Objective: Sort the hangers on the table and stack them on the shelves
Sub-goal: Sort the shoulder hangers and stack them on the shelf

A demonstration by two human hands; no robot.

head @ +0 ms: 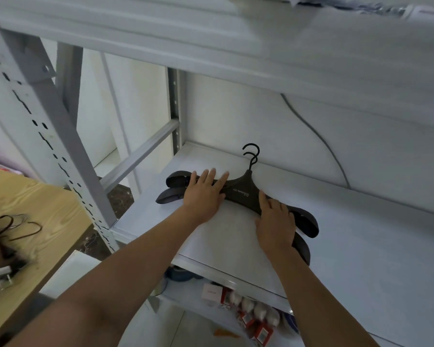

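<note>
Two dark grey wide-shouldered hangers (243,191) lie stacked, slightly offset, on the white shelf (361,246), hooks pointing toward the back wall. My left hand (204,194) lies flat on the stack's left arm, fingers spread. My right hand (274,221) rests flat on its right arm, covering part of it. Neither hand is wrapped around a hanger. More hangers (15,229) with dark wire hooks lie blurred on the wooden table (35,196) at the left.
A white upper shelf (261,46) hangs close overhead. A perforated grey upright (60,159) stands between table and shelf. The lower shelf holds small red-and-white packages (251,314). A grey cable (321,139) runs down the back wall.
</note>
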